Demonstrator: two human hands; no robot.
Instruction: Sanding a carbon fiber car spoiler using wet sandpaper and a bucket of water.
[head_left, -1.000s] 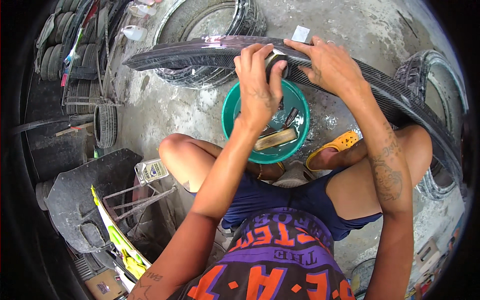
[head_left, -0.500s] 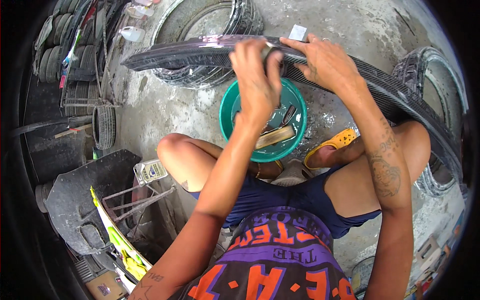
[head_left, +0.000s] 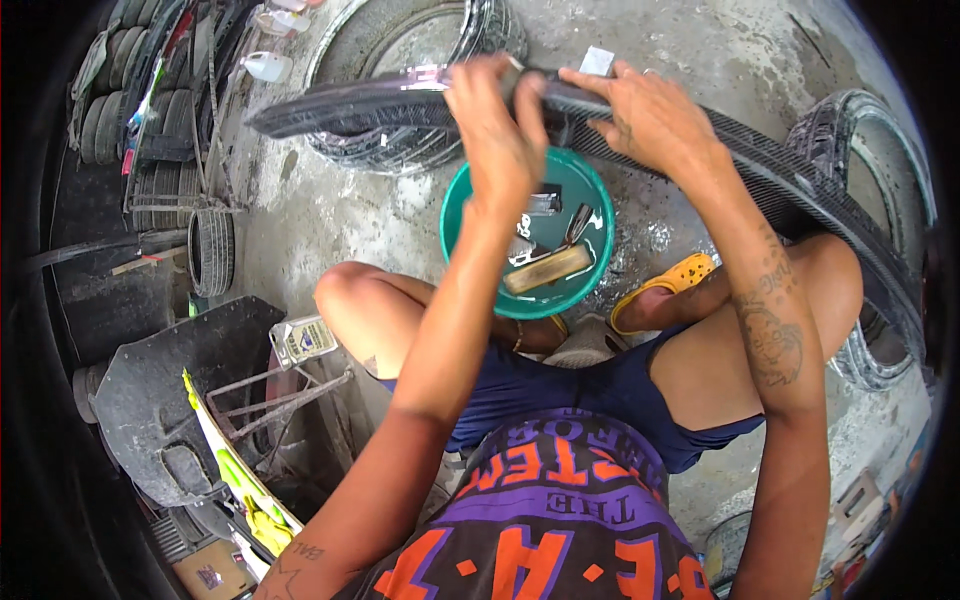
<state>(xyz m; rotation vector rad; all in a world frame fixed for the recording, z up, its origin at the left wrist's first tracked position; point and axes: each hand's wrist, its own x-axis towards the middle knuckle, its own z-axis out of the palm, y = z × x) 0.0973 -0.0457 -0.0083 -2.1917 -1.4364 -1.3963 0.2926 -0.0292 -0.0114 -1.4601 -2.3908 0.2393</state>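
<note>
A long, curved black car trim piece with a carbon-fibre weave [head_left: 770,165] stretches across in front of me, its right end by my right knee. My left hand [head_left: 495,130] is bent over its middle, slightly blurred, fingers curled on the upper edge. Something small and pale shows between that thumb and fingers; its kind I cannot make out. My right hand [head_left: 655,120] grips the trim just to the right, forefinger stretched along the top and thumb on the near face. Below stands a green basin [head_left: 452,255] of water, holding a wood-coloured block [head_left: 548,270] and several small dark pieces.
Tyres lie behind the trim [head_left: 390,155] and at the right [head_left: 880,150]. A pale square sheet [head_left: 597,62] lies beyond my right hand. Plastic jugs [head_left: 268,67], stacked tyres [head_left: 100,130] and a dark panel [head_left: 180,380] are at the left. My foot wears a yellow clog [head_left: 670,285].
My left hand has slid left and a little away along the trim, uncovering more of the basin's contents. The right hand stays almost in place.
</note>
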